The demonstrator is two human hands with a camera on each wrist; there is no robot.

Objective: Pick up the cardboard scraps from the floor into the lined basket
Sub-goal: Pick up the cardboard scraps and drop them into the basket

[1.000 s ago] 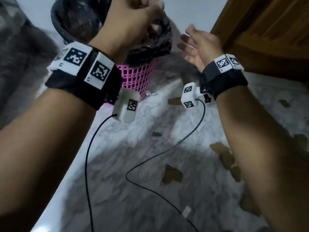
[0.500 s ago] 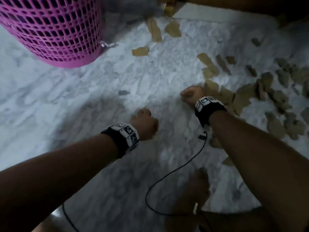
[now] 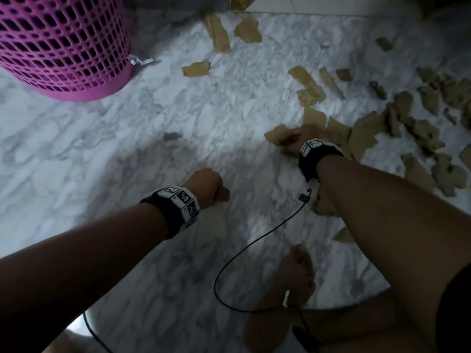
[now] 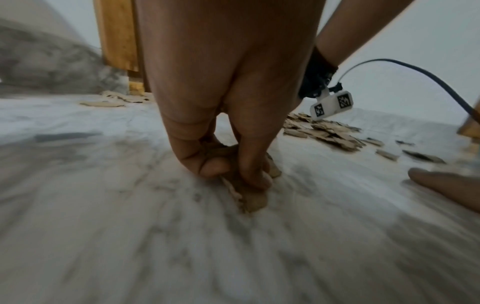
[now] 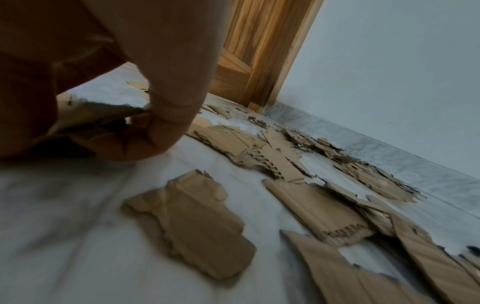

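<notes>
Torn brown cardboard scraps (image 3: pixel 311 90) litter the marble floor, thickest at the right (image 5: pixel 285 162). The pink mesh basket (image 3: pixel 63 47) stands at the upper left; its lining is out of view. My left hand (image 3: pixel 206 186) is low over the floor's middle, its fingers curled round a small scrap (image 4: pixel 249 197) that touches the floor (image 4: pixel 103 226). My right hand (image 3: pixel 297 141) is at the near edge of the pile and grips a scrap (image 3: pixel 276 133) that sticks out to its left. In the right wrist view that hand (image 5: pixel 145 131) curls round this scrap (image 5: pixel 103 113).
A wooden door frame (image 5: pixel 262 51) and a white wall (image 5: pixel 389 61) bound the floor behind the pile. A black cable (image 3: pixel 254 240) trails from my right wrist across the floor. My bare foot (image 3: pixel 298 276) is planted near it. A small dark scrap (image 3: pixel 172 136) lies alone.
Both hands dropped from the basket's rim to the floor. Since half a second ago each hand has closed on a scrap, and the right hand's scrap now shows beside it.
</notes>
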